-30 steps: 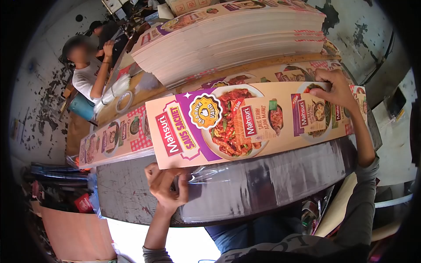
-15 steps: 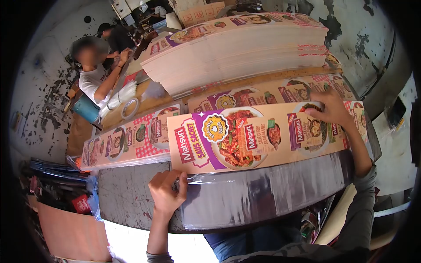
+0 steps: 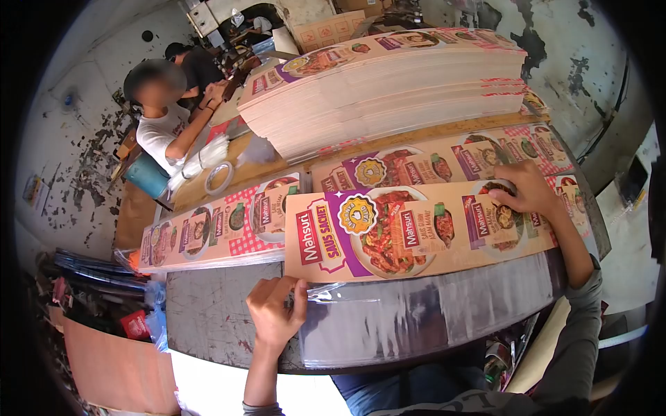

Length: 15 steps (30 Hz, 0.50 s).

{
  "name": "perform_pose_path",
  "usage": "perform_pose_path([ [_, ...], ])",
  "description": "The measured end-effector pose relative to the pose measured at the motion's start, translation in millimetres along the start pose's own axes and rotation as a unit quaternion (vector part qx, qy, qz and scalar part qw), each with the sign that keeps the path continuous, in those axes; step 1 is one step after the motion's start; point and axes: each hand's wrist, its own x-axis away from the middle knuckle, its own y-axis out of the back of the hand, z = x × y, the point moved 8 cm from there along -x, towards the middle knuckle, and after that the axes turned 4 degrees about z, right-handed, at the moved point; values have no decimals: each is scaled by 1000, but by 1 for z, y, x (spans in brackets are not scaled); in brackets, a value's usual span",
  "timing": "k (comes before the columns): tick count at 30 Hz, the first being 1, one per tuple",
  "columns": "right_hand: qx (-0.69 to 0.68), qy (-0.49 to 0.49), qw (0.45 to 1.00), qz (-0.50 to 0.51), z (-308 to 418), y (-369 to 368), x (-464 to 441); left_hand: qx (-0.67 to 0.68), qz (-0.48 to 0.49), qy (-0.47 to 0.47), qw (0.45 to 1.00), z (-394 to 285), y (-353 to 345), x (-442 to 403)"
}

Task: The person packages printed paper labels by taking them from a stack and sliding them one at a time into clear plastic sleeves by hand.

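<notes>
A long printed cardboard panel (image 3: 319, 260) with food pictures and "Mahsuri" lettering lies across the work surface in front of me. My right hand (image 3: 531, 188) is closed over its upper edge toward the right end, thumb on the printed face. Below the panel, a pile of clear plastic sleeves (image 3: 430, 312) reaches the near table edge. My left hand (image 3: 276, 310) pinches at the upper left corner of the top sleeve, just under the panel's lower left corner. How far the panel sits inside the sleeve cannot be made out.
More printed panels (image 3: 222, 225) in shiny plastic lie at left, with others (image 3: 409, 163) behind. A tall panel stack (image 3: 388, 97) stands farther back. A tape roll (image 3: 220, 178) and a white plastic bundle (image 3: 201, 161) lie near a seated person (image 3: 163, 135). Another person (image 3: 198, 69) is beyond.
The whole scene has shifted slightly right and down in view. Both hands keep nearly the same places on the panel and the sleeve.
</notes>
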Motion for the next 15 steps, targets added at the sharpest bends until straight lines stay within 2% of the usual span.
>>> perform_pose_path([
  [15,-10,2,1000,-6,5,2,2,-5,2,-8,1000,-2,0,0],
])
